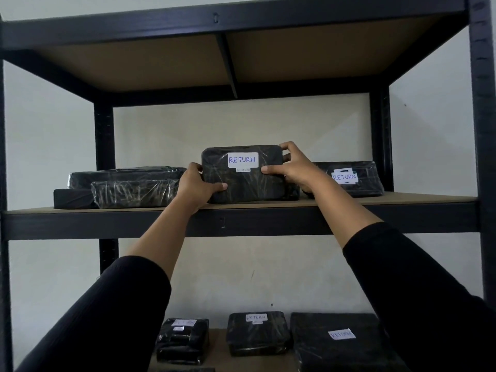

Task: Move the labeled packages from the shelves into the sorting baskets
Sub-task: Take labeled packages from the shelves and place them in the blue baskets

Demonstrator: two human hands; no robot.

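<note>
Black plastic-wrapped package point(243, 174) bears a white label point(243, 160) with blue handwritten "RETURN". Dark navy metal shelf frame point(241, 224) carries tan boards point(375, 197). Black sleeves point(418, 285). Pale grey-white wall point(53, 124) behind.

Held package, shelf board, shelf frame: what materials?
Held package: glossy black plastic wrap, going by wrinkles and glints; white paper-like label. Shelf board: matte tan, looks like fibreboard or particleboard. Shelf frame: dark, probably painted metal, slotted uprights.
</note>
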